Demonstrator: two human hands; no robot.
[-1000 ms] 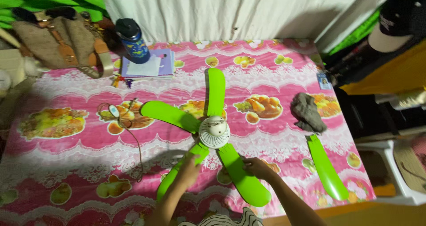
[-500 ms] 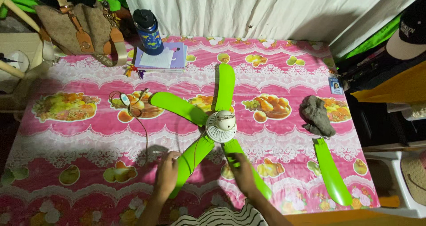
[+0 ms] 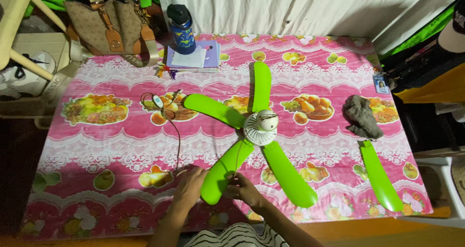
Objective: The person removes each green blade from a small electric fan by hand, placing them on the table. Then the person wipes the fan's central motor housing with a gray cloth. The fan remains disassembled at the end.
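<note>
Hands flank green fan blade.

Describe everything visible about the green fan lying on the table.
The green fan lies flat on the pink fruit-print tablecloth. A round white hub with a domed cap sits at its centre, with four glossy, plastic-looking bright green blades attached. A fifth blade lies detached to the right. A thin cord trails to the left. The left hand and right hand meet at the near-left blade's tip.
</note>
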